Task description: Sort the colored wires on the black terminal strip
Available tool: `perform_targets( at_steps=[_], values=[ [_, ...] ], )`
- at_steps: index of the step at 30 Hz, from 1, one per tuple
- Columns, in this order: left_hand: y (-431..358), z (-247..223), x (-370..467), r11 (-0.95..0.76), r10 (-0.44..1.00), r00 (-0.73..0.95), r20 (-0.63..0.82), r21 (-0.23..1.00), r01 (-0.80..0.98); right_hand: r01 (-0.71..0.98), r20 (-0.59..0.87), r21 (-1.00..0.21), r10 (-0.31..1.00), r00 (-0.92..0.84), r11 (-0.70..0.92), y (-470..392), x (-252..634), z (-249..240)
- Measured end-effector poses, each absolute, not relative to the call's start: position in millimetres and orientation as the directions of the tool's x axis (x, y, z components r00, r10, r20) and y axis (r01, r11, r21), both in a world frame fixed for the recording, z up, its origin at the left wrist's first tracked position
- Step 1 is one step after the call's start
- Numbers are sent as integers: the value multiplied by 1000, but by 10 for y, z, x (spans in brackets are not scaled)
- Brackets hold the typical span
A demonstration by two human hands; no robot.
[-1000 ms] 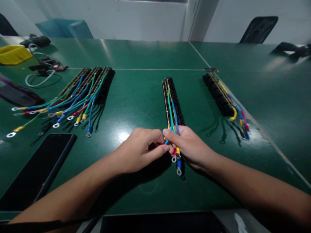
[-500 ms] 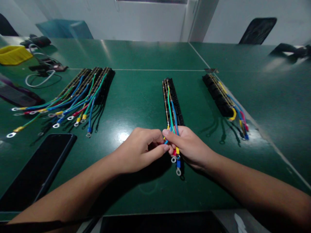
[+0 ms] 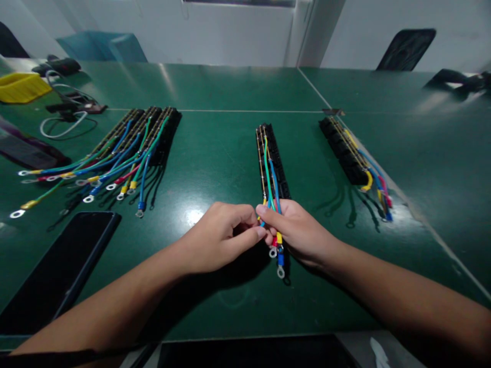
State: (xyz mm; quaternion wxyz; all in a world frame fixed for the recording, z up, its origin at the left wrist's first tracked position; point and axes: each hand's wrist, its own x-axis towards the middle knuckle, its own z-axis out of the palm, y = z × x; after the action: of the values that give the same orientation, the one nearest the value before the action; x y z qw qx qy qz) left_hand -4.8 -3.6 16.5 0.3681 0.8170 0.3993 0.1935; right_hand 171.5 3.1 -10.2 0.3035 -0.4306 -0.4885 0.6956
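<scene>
No lettering, numbers or signs can be read here

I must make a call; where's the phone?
In the head view, the phone lies at lower left, beside the left forearm, below the leftmost wired strips.

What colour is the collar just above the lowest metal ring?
The collar is blue, seen best in the head view.

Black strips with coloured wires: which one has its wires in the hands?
The middle strip, between the left group and the right strip: only its wires are held.
</scene>
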Motion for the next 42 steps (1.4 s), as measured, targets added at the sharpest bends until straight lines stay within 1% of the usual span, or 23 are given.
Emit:
perform_targets(
  at_steps=[5,11,13,17,22,29,34,38,42],
  values=[
    [-51,189,-57,-422,776,630,6,748,513,-7,-322,-930,826,-463,-367,32,1718,-84],
    [-43,158,-35,-378,854,520,31,724,577,-59,-368,-895,806,-464,-443,51,1713,-106],
    [-43,136,-36,-398,864,498,71,702,590,-53,-372,-892,795,-480,-449,55,1717,-105],
    [-49,101,-60,-519,838,498,225,612,596,-37,-383,-889,785,-487,-457,43,1726,-75],
    [-39,101,-85,-604,789,535,301,537,589,-42,-425,-862,767,-481,-504,15,1728,-30],
    [0,105,-103,-624,778,562,281,451,638,-12,-453,-863,783,-426,-506,6,1744,-30],
    [16,70,-107,-601,797,543,264,434,671,35,-505,-841,760,-409,-540,21,1735,5],
    [44,34,-120,-572,820,494,289,389,722,-12,-504,-827,751,-428,-562,37,1745,9],
    [77,-2,-141,-547,830,454,323,314,776,-56,-450,-849,776,-442,-525,45,1761,-15]
  ],
)
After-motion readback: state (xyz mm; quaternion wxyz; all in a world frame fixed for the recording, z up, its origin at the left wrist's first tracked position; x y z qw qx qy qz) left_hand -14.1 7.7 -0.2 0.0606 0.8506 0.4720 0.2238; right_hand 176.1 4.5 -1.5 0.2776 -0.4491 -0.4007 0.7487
